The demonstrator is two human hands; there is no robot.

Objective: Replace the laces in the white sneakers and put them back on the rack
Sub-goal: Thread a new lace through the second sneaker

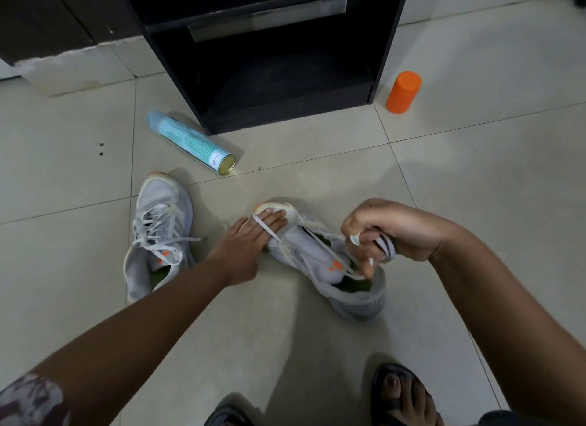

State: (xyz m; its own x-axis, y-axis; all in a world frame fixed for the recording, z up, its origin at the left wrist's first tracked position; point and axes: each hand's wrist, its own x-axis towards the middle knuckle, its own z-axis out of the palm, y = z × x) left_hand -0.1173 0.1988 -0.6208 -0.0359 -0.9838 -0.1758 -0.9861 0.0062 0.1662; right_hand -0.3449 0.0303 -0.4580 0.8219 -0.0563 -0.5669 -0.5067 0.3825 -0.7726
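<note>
Pale tiled floor (317, 346), black rack (285, 115) at 12 o'clock. Laced sneaker (158, 235): upright on the floor at 9 o'clock. Second sneaker (317, 254): centre, toe toward 11 o'clock, lace (268, 232) loose across it. Left hand (250, 238): fingers straight, pressing flat on that toe, a strand over the fingers. Right hand (390, 229): at 3 o'clock, fingers curled tight round the lace. Blue spray can (190, 142): on its side, 11 o'clock. Orange cap (403, 92): upright, 1 o'clock.

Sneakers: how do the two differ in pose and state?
The free sneaker lies untouched; the left hand presses the toe of the held sneaker. The free sneaker is laced crisscross; on the held sneaker the lace is loose, gripped by the right hand. Both are white with orange marks.
</note>
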